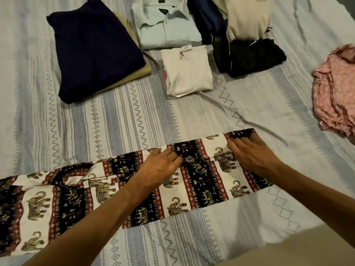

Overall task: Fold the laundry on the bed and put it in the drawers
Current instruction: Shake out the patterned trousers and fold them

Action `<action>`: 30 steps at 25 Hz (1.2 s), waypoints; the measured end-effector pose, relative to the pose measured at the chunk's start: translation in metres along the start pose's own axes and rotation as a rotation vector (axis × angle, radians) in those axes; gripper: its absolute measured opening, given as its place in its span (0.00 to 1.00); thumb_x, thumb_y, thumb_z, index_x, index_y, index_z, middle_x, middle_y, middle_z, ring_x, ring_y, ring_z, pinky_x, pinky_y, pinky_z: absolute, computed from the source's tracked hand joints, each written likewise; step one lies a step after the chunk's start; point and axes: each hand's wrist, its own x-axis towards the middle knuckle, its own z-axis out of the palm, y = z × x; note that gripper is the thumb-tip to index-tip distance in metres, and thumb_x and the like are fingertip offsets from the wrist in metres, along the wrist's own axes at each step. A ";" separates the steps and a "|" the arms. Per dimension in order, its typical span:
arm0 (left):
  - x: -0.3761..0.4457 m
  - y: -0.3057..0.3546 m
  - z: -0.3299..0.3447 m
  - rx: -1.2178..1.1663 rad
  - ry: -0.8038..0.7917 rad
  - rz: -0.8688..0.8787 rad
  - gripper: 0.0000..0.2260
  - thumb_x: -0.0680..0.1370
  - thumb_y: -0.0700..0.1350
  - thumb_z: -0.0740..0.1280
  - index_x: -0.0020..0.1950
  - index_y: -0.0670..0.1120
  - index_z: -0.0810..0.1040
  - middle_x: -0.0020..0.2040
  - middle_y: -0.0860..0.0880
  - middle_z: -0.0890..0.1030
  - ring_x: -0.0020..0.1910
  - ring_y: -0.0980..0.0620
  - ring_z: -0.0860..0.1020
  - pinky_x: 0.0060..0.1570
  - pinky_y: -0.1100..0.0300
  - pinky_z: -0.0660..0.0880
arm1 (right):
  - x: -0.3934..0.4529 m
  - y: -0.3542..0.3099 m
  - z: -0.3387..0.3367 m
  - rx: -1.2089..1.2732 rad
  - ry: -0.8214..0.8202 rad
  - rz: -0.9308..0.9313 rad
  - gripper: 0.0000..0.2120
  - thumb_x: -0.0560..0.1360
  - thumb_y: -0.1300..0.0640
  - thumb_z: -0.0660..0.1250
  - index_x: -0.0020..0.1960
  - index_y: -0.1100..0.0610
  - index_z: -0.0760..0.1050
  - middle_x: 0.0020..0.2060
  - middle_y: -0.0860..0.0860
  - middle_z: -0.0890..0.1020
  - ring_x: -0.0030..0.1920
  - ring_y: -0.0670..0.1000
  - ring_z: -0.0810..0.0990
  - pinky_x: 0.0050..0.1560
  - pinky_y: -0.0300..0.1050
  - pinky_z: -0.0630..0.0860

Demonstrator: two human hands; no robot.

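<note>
A long garment with an elephant print point(201, 181) in black, white and red lies stretched across the near part of the bed, folded lengthwise, its left end bunched near the frame's left edge. My left hand point(161, 166) rests flat on its middle, fingers pointing at the far edge. My right hand point(251, 152) lies flat on the right end, fingertips at the far corner. Neither hand grips the cloth.
Folded piles sit at the far side of the patterned bedspread point(119, 116): a navy piece on a tan one point(96, 48), a pale blue shirt point(169, 24), a white folded top point(188, 70), dark garments point(247, 56) and a beige one point(245, 18). An unfolded pink garment point(336, 89) lies right.
</note>
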 end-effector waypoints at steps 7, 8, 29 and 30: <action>-0.009 0.014 -0.001 -0.035 0.007 -0.017 0.27 0.60 0.39 0.85 0.54 0.44 0.79 0.43 0.47 0.81 0.39 0.50 0.81 0.38 0.51 0.83 | -0.016 0.012 0.008 -0.041 -0.171 -0.064 0.22 0.72 0.54 0.74 0.63 0.55 0.71 0.46 0.55 0.79 0.41 0.56 0.78 0.50 0.54 0.69; -0.010 0.016 -0.002 -0.039 0.004 -0.032 0.26 0.61 0.39 0.85 0.55 0.44 0.80 0.45 0.47 0.82 0.41 0.50 0.81 0.39 0.52 0.83 | -0.017 0.012 0.009 -0.010 -0.225 -0.018 0.25 0.74 0.51 0.74 0.66 0.53 0.69 0.49 0.54 0.79 0.45 0.55 0.79 0.52 0.54 0.72; -0.228 -0.099 -0.018 -0.194 0.008 -0.681 0.29 0.85 0.62 0.53 0.85 0.56 0.52 0.85 0.54 0.50 0.84 0.49 0.48 0.82 0.47 0.49 | 0.144 -0.281 -0.071 0.448 -0.029 -0.002 0.34 0.86 0.36 0.43 0.84 0.51 0.36 0.84 0.49 0.37 0.83 0.52 0.35 0.82 0.64 0.41; -0.236 -0.109 -0.011 -0.214 -0.040 -0.694 0.30 0.85 0.65 0.49 0.85 0.56 0.47 0.85 0.56 0.45 0.84 0.51 0.42 0.82 0.47 0.45 | 0.148 -0.301 -0.065 0.457 -0.026 0.032 0.34 0.86 0.36 0.43 0.85 0.51 0.38 0.84 0.49 0.39 0.83 0.52 0.37 0.81 0.66 0.44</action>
